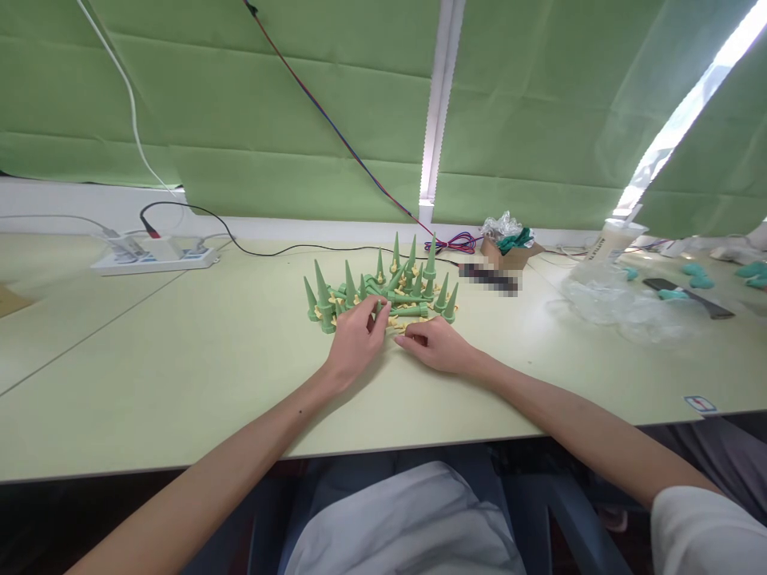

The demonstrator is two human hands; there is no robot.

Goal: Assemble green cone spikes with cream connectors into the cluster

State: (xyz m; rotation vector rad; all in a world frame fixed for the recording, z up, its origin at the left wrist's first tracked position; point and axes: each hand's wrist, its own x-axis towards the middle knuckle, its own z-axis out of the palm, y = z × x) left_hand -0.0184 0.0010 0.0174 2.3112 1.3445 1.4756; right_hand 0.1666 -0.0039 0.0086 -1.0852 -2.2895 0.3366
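A cluster of green cone-shaped plastic spikes (322,286) stands on the table, many upright and some lying on their sides. Small yellow plastic pieces (400,323) are fixed to or scattered among them. At the cluster's near edge my left hand (359,335) is closed, thumb and index finger curled together. A bit of green shows between those fingertips, but whether they grip it I cannot make out. Just right of it rests my right hand (436,343), fingers bent inward beside the loose yellow pieces. Anything in its fingertips is too small or hidden to name.
A white power strip (156,254) with plugs lies at the back left. Behind the cluster run a black cable (300,247) and a coiled red-blue wire (459,243). Toward the right are a small cardboard box (509,255), a plastic cup (617,239), clear bags (617,299) and a phone (689,297).
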